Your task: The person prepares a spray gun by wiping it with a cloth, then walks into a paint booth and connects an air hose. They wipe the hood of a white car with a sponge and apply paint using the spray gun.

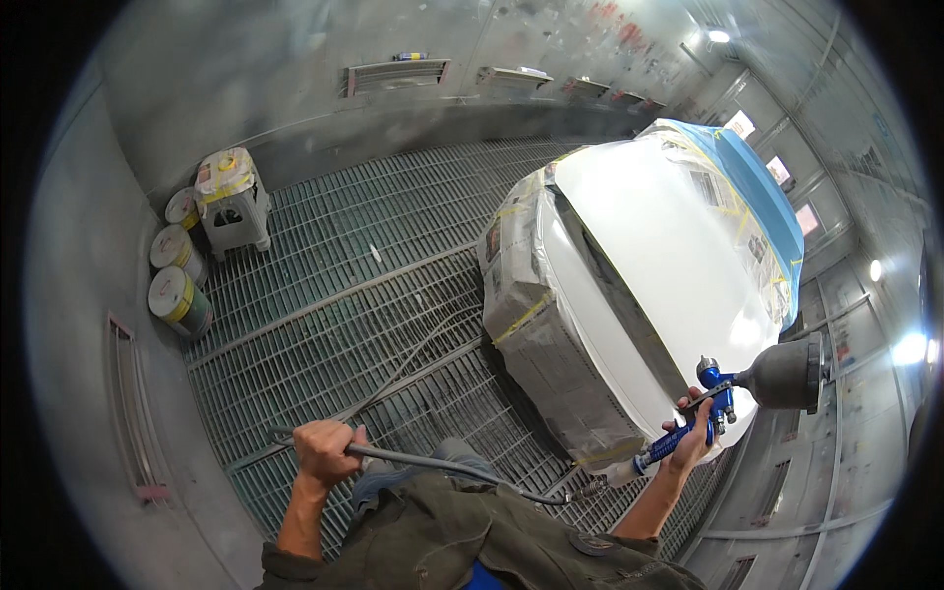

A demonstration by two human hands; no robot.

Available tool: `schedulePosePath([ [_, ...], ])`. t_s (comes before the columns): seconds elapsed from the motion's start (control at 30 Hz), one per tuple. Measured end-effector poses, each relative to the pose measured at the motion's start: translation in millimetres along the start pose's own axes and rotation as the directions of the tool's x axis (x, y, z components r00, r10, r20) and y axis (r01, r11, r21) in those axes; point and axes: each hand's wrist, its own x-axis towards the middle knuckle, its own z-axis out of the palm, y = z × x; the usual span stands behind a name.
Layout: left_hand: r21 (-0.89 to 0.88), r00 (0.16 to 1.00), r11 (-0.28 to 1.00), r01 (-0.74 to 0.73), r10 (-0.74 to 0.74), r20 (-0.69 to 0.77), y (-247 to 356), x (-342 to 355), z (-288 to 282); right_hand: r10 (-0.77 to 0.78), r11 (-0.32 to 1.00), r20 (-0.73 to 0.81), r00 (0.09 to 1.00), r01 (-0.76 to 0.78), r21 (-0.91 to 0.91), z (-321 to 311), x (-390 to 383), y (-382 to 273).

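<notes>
My right hand (694, 439) is wrapped round the handle of a blue spray gun (716, 401), which has a dark grey cup (784, 375) on its far right side. Close beyond the gun lies the white front of a car (669, 251), its hood panel bare and its bumper masked with paper (551, 334) and yellow tape. In my left hand (326, 450), closed in a fist, is a grey air hose (442, 460). From there the hose runs across my front to the fitting under the gun's handle. Blue film (752, 187) covers the car's windshield area.
Steel floor grating (334, 256) stretches left of the car, with a length of hose (418, 349) lying on it. Several paint pails (180, 295) and a white plastic stool (232, 202) stand along the left wall. Grey booth walls (295, 59) with vents surround the car.
</notes>
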Motion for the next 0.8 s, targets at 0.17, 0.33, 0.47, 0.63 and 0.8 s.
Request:
schedulePosePath([
  [0.17, -0.064, 0.994, 0.998, 0.000, 0.008, 0.110, -48, 49, 17, 0.031, 0.982, -0.018, 0.999, -0.034, -0.185, 44, 12, -2],
  [0.33, -0.230, 0.996, 0.971, -0.059, 0.073, 0.054, -85, 91, 76, 0.010, 0.963, -0.136, 0.991, -0.046, -0.267, 70, 44, 21],
  [0.47, -0.184, 0.995, 0.982, -0.030, 0.046, 0.088, -105, 138, 112, 0.029, 0.961, -0.105, 0.994, -0.057, -0.269, 120, 77, 32],
  [0.63, -0.259, 0.995, 0.965, -0.048, 0.070, 0.076, -118, 195, 154, -0.035, 0.971, -0.114, 0.993, 0.007, -0.238, 150, 126, 42],
  [0.8, -0.227, 0.985, 0.974, -0.011, 0.049, 0.163, -139, 240, 191, 0.008, 0.967, -0.144, 0.990, -0.044, -0.252, 186, 147, 37],
])
